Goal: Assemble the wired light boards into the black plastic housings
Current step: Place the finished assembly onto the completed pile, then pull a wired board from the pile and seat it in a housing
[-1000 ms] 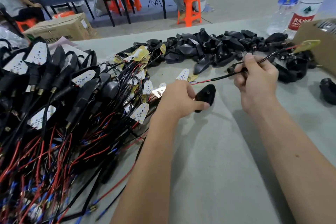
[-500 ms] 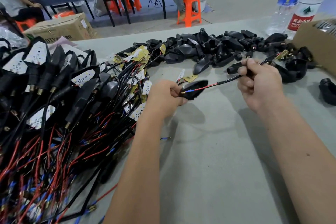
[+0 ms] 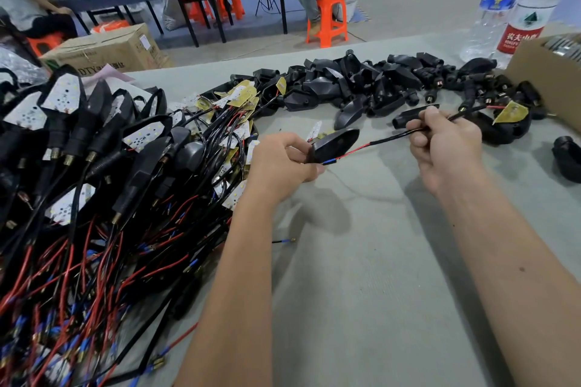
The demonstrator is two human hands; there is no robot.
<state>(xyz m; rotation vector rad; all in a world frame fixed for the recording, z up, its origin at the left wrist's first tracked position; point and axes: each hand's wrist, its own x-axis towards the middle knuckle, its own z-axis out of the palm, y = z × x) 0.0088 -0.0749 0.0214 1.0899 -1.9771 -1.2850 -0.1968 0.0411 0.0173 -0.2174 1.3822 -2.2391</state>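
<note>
Mid-frame, left hand [image 3: 283, 163] pinching black shell [image 3: 338, 143], right hand [image 3: 446, 144] pinching wire [image 3: 390, 137] with board [image 3: 511, 111] dangling upper right; hard tug likely to snap wire or miss the hole.

A black plastic housing [image 3: 338, 143], pointed oval, is held tilted at frame centre; a black-sleeved wire [image 3: 390, 138] with red lead runs up-right to a yellow light board [image 3: 511, 111].

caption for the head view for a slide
Left hand holds a black housing while right hand feeds its wire in.
</note>
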